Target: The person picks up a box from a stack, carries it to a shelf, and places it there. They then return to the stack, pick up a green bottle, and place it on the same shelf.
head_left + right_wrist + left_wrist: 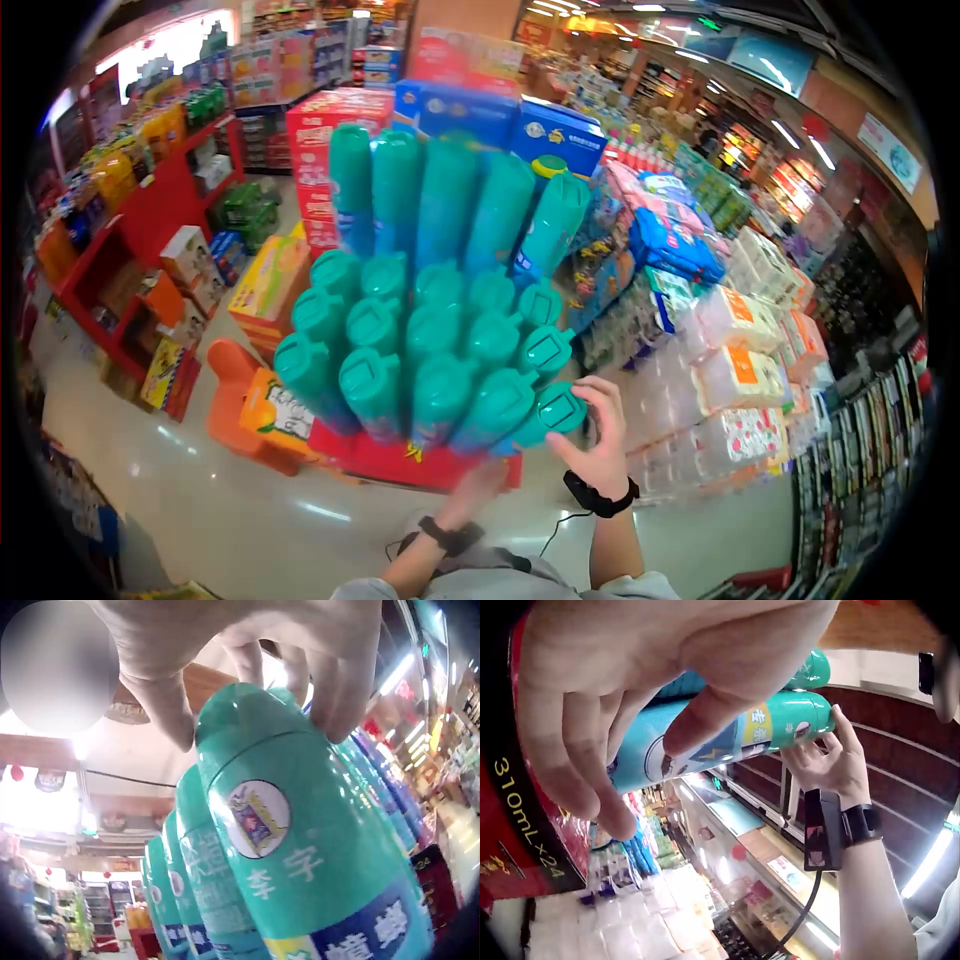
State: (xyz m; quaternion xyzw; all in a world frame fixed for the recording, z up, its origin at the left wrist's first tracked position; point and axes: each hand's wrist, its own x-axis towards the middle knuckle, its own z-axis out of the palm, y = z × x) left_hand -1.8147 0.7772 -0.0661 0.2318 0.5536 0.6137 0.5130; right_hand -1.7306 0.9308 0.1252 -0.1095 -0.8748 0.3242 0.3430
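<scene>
Rows of spray cans with green caps (440,390) stand upright on a red carton. My right hand (597,440) holds the cap of the front right can (557,411), thumb on one side and fingers on the other. In the right wrist view, that spray can (300,825) leans slightly, with the hand (255,637) over its top. Low before the carton is my left hand (478,492), blurred in the head view. Seen from the left wrist, the hand (622,682) has its fingers loosely bent, its thumb overlapping the can's blue body (727,739).
The red carton (532,802) under the cans is marked 310mL×24. Blue boxes (455,115) stand behind the cans. Wrapped white packs (735,375) are stacked to the right. An orange chair (232,375) and red shelving (120,270) are on the left.
</scene>
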